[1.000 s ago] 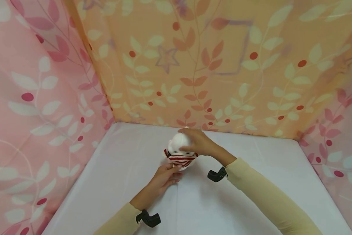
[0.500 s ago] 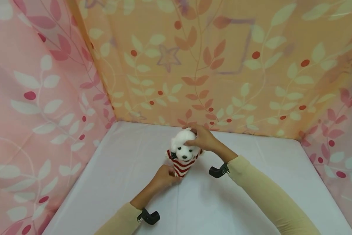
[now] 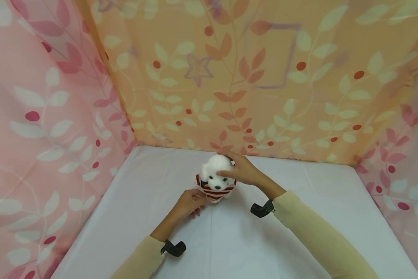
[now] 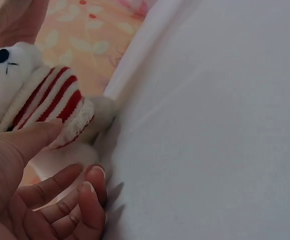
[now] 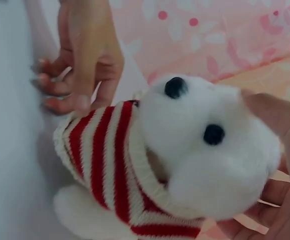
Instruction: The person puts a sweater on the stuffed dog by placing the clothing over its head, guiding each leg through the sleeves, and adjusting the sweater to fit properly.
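Observation:
A white plush dog (image 3: 215, 170) in a red-and-white striped knitted sweater (image 5: 105, 155) stands upright at the back middle of the table, facing the person. My right hand (image 3: 241, 169) grips its head from the right, thumb (image 5: 270, 112) on the face and fingers behind the head. Low on the other side is my left hand (image 3: 189, 202). Its thumb (image 4: 40, 135) touches the sweater near the hem, while the other fingers are loosely bent below, apart from the thumb. White legs (image 4: 70, 157) show under the hem in the left wrist view.
The table (image 3: 209, 248) has a white cover. Behind it hangs an orange leaf-patterned cloth (image 3: 202, 97), with a pink one (image 3: 55, 155) along the left and another (image 3: 400, 170) at the right. Black wrist devices (image 3: 174, 248) sit by both sleeves.
The dog's head tipped up, so its face shows, then its body drew back from a lean toward the person. My left hand pulled the sweater's hem down, then loosened and moved slightly left.

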`<state>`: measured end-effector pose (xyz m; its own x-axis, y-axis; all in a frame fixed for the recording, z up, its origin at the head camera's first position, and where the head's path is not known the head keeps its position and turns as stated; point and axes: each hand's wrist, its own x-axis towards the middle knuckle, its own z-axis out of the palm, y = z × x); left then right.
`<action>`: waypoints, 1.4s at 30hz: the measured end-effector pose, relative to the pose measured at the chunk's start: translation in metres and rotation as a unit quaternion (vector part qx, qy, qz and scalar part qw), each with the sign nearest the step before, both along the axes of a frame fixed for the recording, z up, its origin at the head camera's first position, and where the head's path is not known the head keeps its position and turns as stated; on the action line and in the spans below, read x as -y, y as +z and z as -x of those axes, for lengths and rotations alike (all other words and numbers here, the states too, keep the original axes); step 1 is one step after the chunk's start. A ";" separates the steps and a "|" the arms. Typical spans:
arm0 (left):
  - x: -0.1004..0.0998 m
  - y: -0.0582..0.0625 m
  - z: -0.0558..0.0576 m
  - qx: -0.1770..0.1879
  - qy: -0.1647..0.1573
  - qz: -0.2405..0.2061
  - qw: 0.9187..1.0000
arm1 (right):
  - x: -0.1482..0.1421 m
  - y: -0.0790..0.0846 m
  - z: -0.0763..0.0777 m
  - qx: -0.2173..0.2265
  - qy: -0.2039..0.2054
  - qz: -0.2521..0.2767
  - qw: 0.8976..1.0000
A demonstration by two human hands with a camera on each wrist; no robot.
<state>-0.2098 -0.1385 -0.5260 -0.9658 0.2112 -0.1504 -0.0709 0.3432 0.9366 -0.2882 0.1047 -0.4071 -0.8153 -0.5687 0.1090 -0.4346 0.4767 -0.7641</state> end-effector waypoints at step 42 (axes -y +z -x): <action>-0.003 -0.014 0.045 -0.215 -0.011 0.054 0.975 | -0.023 -0.114 -0.024 0.070 -0.113 0.113 0.985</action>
<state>-0.2547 -0.1354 -0.5399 -0.9400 0.2383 0.2441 0.3283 0.4381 0.8368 -0.2638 0.1272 -0.5210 -0.9343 -0.3451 0.0899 -0.2202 0.3600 -0.9066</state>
